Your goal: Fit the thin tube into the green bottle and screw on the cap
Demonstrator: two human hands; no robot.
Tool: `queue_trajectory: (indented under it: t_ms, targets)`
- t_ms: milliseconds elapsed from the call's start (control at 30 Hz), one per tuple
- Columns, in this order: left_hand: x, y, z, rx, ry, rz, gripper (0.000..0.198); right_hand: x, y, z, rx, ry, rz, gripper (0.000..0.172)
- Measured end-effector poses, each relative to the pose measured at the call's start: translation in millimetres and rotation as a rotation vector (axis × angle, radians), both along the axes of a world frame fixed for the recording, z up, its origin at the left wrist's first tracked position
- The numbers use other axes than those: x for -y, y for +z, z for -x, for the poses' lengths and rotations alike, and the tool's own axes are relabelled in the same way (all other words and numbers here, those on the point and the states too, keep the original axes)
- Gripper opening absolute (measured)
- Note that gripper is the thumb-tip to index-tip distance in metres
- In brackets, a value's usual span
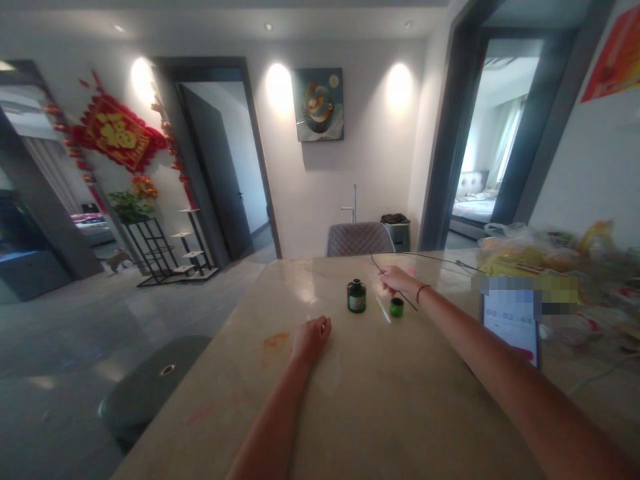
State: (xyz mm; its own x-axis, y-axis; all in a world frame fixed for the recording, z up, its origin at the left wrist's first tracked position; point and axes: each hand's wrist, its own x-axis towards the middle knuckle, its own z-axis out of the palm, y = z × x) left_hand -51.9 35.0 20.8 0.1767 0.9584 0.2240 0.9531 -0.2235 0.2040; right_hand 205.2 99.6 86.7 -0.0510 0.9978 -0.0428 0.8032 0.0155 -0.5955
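My left hand (311, 337) rests on the beige table (380, 407), curled into a loose fist with nothing visible in it. My right hand (396, 279) reaches further out and pinches a thin dark stick (376, 263) that rises up and away from the fingers. A small dark green bottle (357, 296) stands open just left of that hand. Its green cap (397, 307) lies on the table right below the hand. A red band circles my right wrist.
A phone (510, 323) showing a timer lies at the right, beside a heap of plastic bags and packets (545, 257). A grey chair (360, 239) stands at the far table edge, a round stool (150, 387) at the left. An orange stain (275, 341) marks the tabletop.
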Motion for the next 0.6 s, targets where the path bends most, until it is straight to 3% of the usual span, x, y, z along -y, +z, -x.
queue_trajectory:
  t_ms: [233,400,600]
  targets:
    - [-0.2,0.0,-0.1,-0.015,0.002,-0.001,0.039,15.2,-29.0,20.8,0.275,0.008,0.029,0.028]
    - [0.0,-0.5,-0.1,-0.002,-0.009,-0.009,0.040,23.1,-26.3,27.8,0.470,0.025,-0.090,0.022]
    - [1.1,0.8,-0.2,0.006,-0.007,0.007,0.040,21.3,-20.1,14.9,0.632,0.002,-0.175,0.023]
